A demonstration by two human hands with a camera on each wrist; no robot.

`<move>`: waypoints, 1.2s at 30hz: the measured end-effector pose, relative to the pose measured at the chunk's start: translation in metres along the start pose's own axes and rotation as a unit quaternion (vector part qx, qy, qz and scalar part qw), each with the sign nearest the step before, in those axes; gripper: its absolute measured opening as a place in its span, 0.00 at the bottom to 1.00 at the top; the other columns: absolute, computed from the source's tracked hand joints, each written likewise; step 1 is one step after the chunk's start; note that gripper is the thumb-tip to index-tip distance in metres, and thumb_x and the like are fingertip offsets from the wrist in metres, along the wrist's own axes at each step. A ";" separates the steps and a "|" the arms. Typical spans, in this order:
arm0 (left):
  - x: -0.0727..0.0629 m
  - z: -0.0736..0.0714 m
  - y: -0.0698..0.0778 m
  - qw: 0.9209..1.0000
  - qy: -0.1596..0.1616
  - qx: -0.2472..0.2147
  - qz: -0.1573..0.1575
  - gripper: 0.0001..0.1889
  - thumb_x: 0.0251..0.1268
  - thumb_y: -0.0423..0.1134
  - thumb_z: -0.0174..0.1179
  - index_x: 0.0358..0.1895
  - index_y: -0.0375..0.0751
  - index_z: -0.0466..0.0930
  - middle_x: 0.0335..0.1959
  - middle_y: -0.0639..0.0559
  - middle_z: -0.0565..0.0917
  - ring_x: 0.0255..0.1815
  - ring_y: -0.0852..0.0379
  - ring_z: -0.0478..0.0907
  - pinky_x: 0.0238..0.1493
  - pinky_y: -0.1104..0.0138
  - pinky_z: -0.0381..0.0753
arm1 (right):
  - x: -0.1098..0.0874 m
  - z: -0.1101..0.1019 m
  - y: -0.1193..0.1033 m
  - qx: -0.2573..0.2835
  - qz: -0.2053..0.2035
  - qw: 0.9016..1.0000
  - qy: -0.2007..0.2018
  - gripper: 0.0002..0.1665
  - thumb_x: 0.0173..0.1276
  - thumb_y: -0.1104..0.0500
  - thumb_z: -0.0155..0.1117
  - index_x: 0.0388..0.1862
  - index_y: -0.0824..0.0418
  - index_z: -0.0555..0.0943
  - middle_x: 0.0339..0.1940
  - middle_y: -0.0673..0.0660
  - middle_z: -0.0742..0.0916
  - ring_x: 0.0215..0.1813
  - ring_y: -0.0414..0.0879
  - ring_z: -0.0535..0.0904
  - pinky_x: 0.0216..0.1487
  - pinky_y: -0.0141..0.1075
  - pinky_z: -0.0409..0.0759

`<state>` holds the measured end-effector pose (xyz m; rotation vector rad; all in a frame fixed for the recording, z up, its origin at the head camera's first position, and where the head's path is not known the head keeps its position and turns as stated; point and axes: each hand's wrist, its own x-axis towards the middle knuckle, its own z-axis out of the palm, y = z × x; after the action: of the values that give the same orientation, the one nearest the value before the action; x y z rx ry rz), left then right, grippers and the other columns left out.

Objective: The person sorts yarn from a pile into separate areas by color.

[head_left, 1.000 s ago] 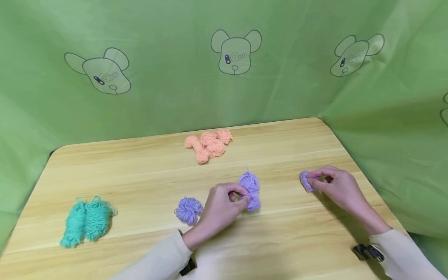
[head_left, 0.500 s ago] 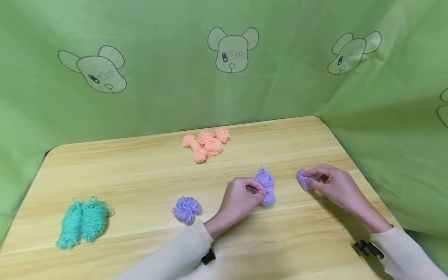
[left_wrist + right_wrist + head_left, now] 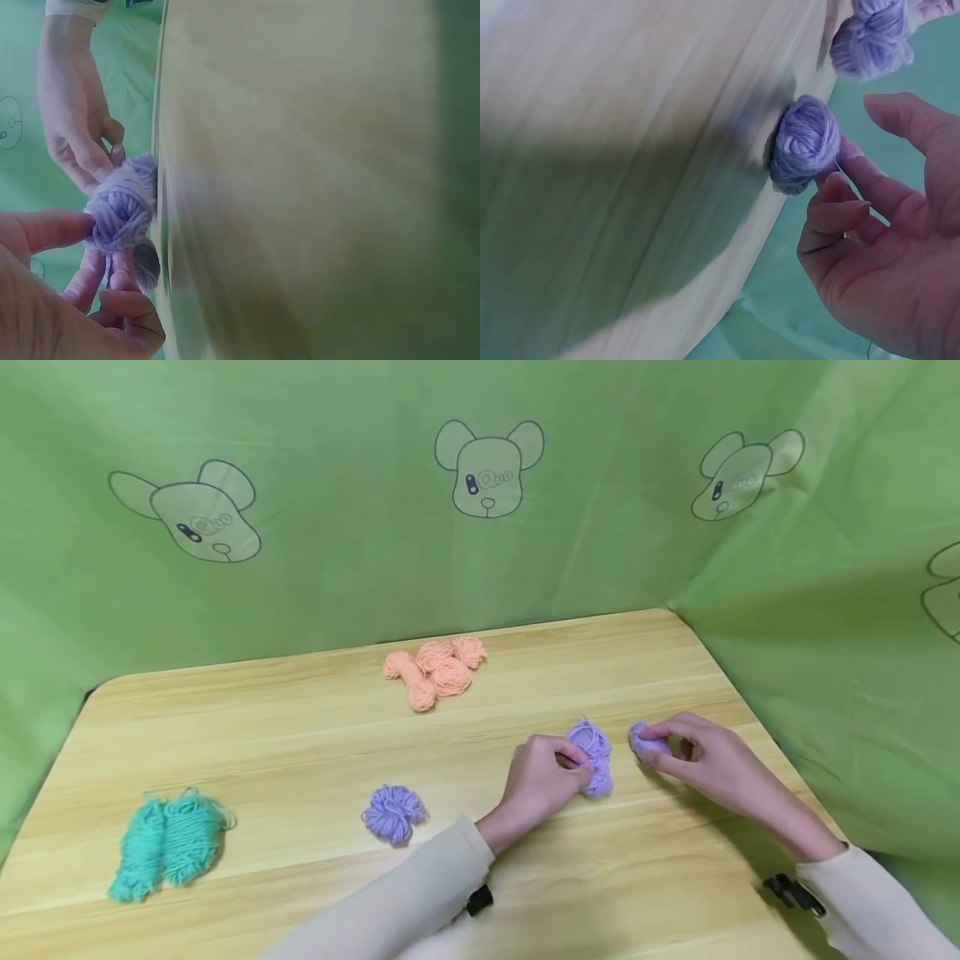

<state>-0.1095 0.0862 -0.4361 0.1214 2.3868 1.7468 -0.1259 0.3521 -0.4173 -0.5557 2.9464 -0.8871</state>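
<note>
My left hand (image 3: pixel 547 781) pinches a purple skein of yarn (image 3: pixel 591 739), narrow in the middle, between thumb and fingers. The left wrist view shows the thumb on one side of this skein (image 3: pixel 120 217) and fingers below it. Just to its right, a smaller purple yarn ball (image 3: pixel 643 745) lies on the table by my right hand (image 3: pixel 720 764). In the right wrist view, fingers touch the far side of that ball (image 3: pixel 806 142), while the thumb stands apart from it. Another purple yarn bundle (image 3: pixel 393 814) lies left of my left forearm.
Several peach yarn balls (image 3: pixel 450 678) lie together near the back edge of the wooden table (image 3: pixel 285 735). Two teal skeins (image 3: pixel 191 839) lie side by side at the left. Green cloth (image 3: pixel 360 543) printed with bear heads hangs behind and beside the table.
My left hand has slid the purple skein rightward, close to the small purple ball. The right hand has stayed nearly in place at that ball. The camera view has shifted slightly.
</note>
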 end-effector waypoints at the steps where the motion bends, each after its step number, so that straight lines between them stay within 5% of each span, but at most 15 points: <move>1: 0.002 0.003 0.001 1.000 0.001 -0.003 -0.008 0.07 0.60 0.28 0.77 0.29 0.43 0.92 0.26 0.61 0.84 0.29 0.66 0.77 0.35 0.70 0.78 | 0.000 0.000 -0.001 0.001 0.000 1.000 -0.002 0.19 0.73 0.57 0.78 0.59 0.63 0.89 0.46 0.52 0.87 0.36 0.44 0.75 0.32 0.35 0.75; 9: 0.012 0.023 0.012 0.999 0.009 0.011 -0.031 0.07 0.58 0.28 0.78 0.28 0.44 0.92 0.24 0.62 0.84 0.27 0.66 0.77 0.33 0.71 0.79 | 0.002 -0.004 -0.003 -0.002 -0.002 1.000 0.003 0.18 0.72 0.60 0.78 0.58 0.63 0.90 0.48 0.54 0.87 0.36 0.42 0.74 0.32 0.33 0.74; 16: 0.050 0.060 -0.028 0.999 0.017 0.046 -0.019 0.11 0.53 0.34 0.79 0.23 0.56 0.89 0.23 0.68 0.82 0.28 0.66 0.78 0.30 0.70 0.78 | 0.001 -0.003 0.000 0.009 -0.011 1.000 -0.008 0.19 0.74 0.56 0.78 0.61 0.58 0.89 0.45 0.49 0.86 0.36 0.42 0.75 0.32 0.35 0.76; 20: 0.051 0.064 -0.027 0.998 0.018 0.046 -0.025 0.10 0.53 0.33 0.80 0.23 0.53 0.90 0.25 0.66 0.83 0.30 0.64 0.78 0.32 0.69 0.79 | -0.002 0.000 0.000 0.011 -0.024 1.000 -0.008 0.22 0.73 0.56 0.78 0.63 0.58 0.87 0.41 0.48 0.85 0.35 0.42 0.75 0.32 0.35 0.76; 28: 0.036 0.053 0.001 1.000 0.012 0.025 -0.012 0.08 0.57 0.29 0.76 0.25 0.45 0.90 0.26 0.61 0.84 0.31 0.63 0.78 0.31 0.69 0.80 | -0.003 0.000 -0.002 0.022 -0.046 0.998 -0.029 0.37 0.72 0.60 0.78 0.78 0.61 0.76 0.41 0.51 0.82 0.34 0.42 0.76 0.32 0.35 0.78; 36: 0.044 0.068 -0.011 0.999 0.018 0.043 0.007 0.08 0.56 0.29 0.78 0.27 0.48 0.92 0.26 0.63 0.85 0.34 0.65 0.81 0.38 0.70 0.81 | -0.005 0.001 -0.001 0.010 -0.043 0.997 -0.056 0.37 0.73 0.62 0.77 0.78 0.62 0.76 0.46 0.56 0.77 0.39 0.46 0.70 0.34 0.34 0.74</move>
<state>-0.1391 0.1544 -0.4711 0.1211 2.4939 1.6659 -0.1202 0.3523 -0.4181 -0.7106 2.8294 -0.8607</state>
